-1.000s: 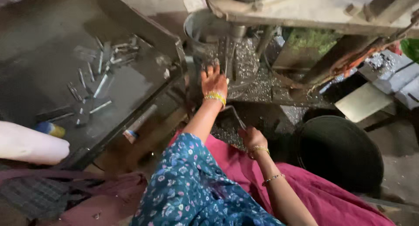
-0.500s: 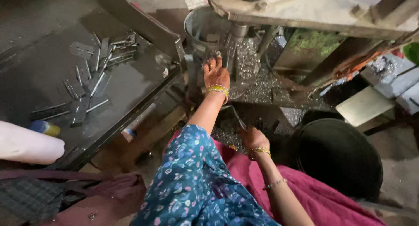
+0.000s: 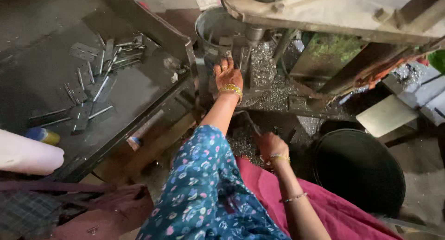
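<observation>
While the left hand (image 3: pixel 228 75) rests fingers-spread on the press bed (image 3: pixel 278 98) beside the punch (image 3: pixel 254 36) and the right hand (image 3: pixel 271 145) seems closed on a thin metal strip (image 3: pixel 250 122), keep fingertips clear of the die — shavings crowd the bed, so the only open room lies back toward the lap (image 3: pixel 324 207) — and feed slowly

Dark metal tray (image 3: pixel 139 89) at left: flat hinge plates (image 3: pixel 88 89) scattered (some overlapping); machine bed (image 3: pixel 278 108) strewn with shavings (image 3: pixel 264 68).

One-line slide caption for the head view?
Left hand reaches under the press head; right hand grips a thin rod; metal strips lie on the tray.
</observation>
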